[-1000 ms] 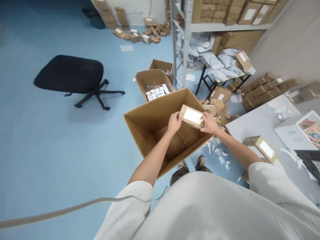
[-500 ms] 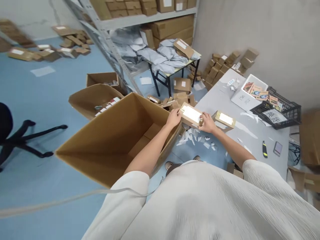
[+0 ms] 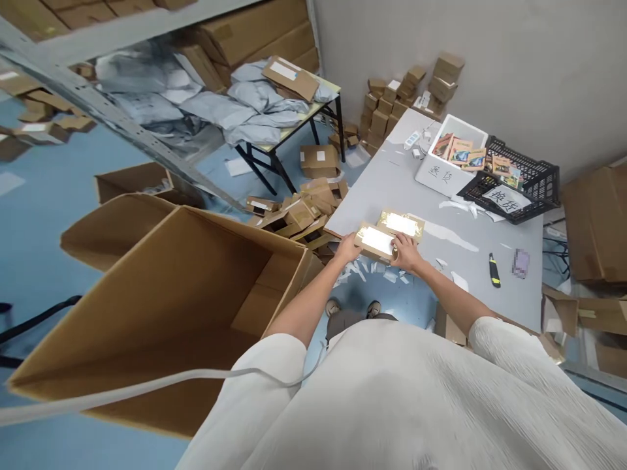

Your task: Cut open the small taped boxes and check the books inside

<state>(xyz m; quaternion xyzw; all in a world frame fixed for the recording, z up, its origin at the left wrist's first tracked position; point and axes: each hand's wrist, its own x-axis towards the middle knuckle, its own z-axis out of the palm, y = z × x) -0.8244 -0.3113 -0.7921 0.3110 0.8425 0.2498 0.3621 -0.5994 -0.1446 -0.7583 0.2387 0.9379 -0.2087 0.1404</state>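
A small taped cardboard box (image 3: 373,243) with a white label on top is held between my two hands at the near edge of the grey table (image 3: 372,192). My left hand (image 3: 348,249) grips its left end. At its right end, my right hand (image 3: 405,252) has its fingers closed on the corner. Right behind it on the table is a second labelled cardboard box (image 3: 402,224); whether the two touch I cannot tell. To my left stands a large open carton (image 3: 147,294), with brown cardboard at its bottom.
A white foam box (image 3: 443,173) and a black crate (image 3: 539,173) hold colourful packets. Nearer me on the table lie a utility knife (image 3: 494,270) and a blurred phone (image 3: 520,264). Cardboard boxes (image 3: 313,209) and paper scraps litter the floor. Grey parcels (image 3: 259,98) cover another table.
The held box has moved from beside the large carton to the grey table's edge, close to the other labelled box. My view has turned to the right.
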